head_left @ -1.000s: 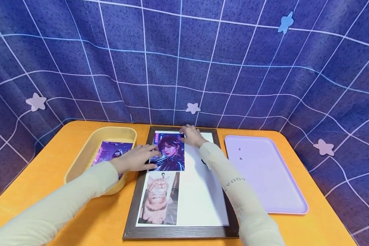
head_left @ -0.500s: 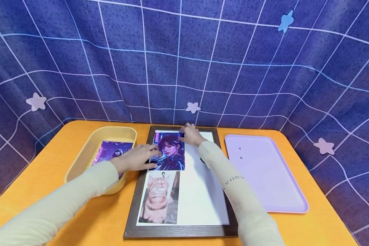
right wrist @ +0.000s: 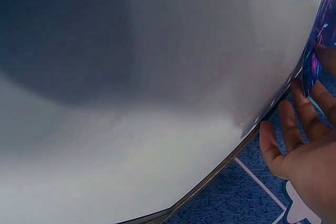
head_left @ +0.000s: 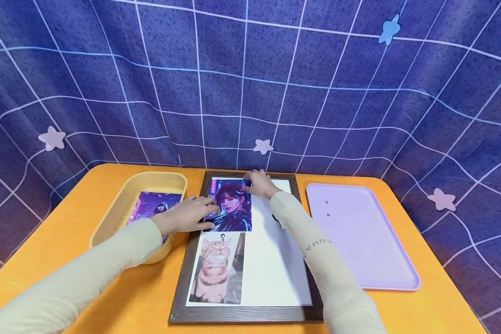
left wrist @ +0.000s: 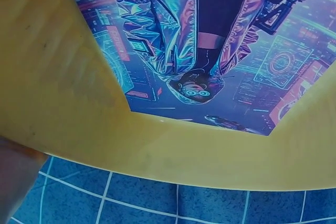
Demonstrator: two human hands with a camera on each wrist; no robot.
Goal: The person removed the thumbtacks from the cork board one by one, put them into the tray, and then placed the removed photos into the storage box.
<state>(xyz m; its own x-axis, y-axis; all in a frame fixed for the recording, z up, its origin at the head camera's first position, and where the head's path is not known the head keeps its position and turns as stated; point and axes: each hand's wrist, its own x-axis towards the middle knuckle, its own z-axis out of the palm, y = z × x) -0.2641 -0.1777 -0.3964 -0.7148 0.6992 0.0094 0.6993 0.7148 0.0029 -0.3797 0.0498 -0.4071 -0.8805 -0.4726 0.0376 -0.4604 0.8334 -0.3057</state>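
Observation:
A glossy picture of a dark-haired figure in neon purple and blue point(head_left: 234, 213) lies on the upper left of the white board point(head_left: 271, 264) in a dark frame. My left hand point(head_left: 189, 214) rests over its left edge, thumb and fingers apart. At the upper right corner, my right hand point(head_left: 262, 184) pinches the picture between thumb and forefinger; its other fingers point(right wrist: 287, 124) spread past the frame's edge in the right wrist view. Below lies a cat photo point(head_left: 214, 273) with a small round silvery pin point(head_left: 223, 236) at its top. Little of the left hand shows in its wrist view.
Left of the frame stands a yellow bin point(head_left: 108, 218) holding another purple picture point(left wrist: 194, 51) of a hooded figure. On the right, a lilac tray point(head_left: 367, 246) carries two small dark bits point(head_left: 328, 215). A blue gridded curtain point(head_left: 250, 83) hangs behind the orange table point(head_left: 142, 297).
Hands and picture hold nearly the same place throughout. The head view shifts only very slightly.

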